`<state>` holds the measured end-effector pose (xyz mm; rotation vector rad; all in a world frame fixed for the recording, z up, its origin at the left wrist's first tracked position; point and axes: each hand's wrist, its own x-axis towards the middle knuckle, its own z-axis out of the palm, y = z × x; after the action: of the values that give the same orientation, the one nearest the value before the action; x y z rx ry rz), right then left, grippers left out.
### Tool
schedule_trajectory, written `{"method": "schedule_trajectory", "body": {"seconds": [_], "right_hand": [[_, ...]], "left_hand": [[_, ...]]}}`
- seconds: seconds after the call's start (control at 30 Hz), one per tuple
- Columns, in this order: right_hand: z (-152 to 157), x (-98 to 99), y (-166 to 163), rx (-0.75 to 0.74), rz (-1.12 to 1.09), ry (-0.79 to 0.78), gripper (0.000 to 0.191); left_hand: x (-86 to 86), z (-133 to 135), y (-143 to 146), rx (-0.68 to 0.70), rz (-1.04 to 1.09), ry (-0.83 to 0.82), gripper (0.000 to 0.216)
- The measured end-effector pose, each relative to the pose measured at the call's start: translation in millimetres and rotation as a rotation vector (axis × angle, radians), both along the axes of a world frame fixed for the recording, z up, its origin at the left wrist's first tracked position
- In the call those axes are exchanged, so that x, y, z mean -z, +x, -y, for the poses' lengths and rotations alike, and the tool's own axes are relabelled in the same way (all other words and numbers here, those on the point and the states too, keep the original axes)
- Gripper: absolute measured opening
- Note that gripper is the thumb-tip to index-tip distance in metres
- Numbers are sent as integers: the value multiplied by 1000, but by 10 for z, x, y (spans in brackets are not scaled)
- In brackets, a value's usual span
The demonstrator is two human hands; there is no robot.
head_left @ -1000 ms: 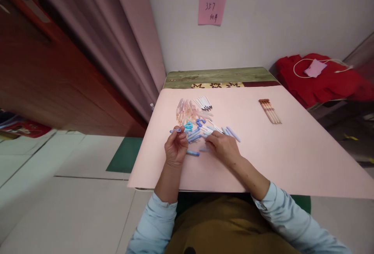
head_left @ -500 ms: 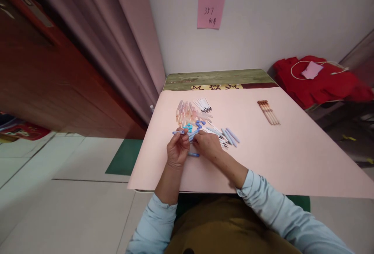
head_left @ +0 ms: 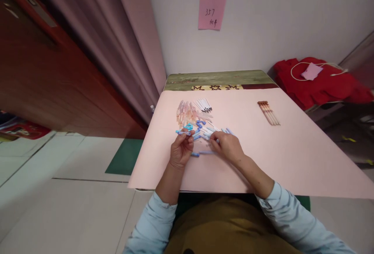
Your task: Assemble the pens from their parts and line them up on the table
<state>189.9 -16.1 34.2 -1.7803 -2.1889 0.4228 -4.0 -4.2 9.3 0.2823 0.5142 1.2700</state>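
Above the left part of the pink-covered table, my left hand [head_left: 181, 150] pinches a small blue pen part [head_left: 184, 133] between thumb and fingers. My right hand [head_left: 229, 145] is closed over light blue pen barrels [head_left: 208, 130]; what its fingertips grip is hidden. Between the hands lie several blue pen parts [head_left: 196, 137]. Turquoise pieces [head_left: 189, 126] and dark blue pieces [head_left: 201, 123] sit just beyond. Nearer me, a blue piece [head_left: 195, 154] and a thin bluish barrel [head_left: 206, 152] rest on the sheet.
Behind the hands are clear pinkish pen barrels [head_left: 185, 112] and a fan of white refills [head_left: 203, 105] with black tips. A row of brown-topped pens [head_left: 269, 113] lies to the right. Red cloth [head_left: 318, 86] with a white cable is beside the table.
My right hand has moved right, away from my left hand, uncovering blue parts and the thin barrel. My left hand has shifted slightly right, still holding the blue part.
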Motion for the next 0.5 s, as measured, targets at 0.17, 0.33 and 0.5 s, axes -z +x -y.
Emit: {"method": "schedule_trajectory", "body": {"seconds": [0.17, 0.33, 0.5], "right_hand": [[-5, 52, 52, -21, -120, 15, 15], [14, 114, 51, -73, -165, 24, 24], [31, 147, 42, -68, -175, 14, 25]], "left_hand": [[12, -8, -1, -3, -1, -12, 10], [16, -12, -8, -8, 0, -16, 12], [7, -8, -6, -15, -28, -25, 10]]}}
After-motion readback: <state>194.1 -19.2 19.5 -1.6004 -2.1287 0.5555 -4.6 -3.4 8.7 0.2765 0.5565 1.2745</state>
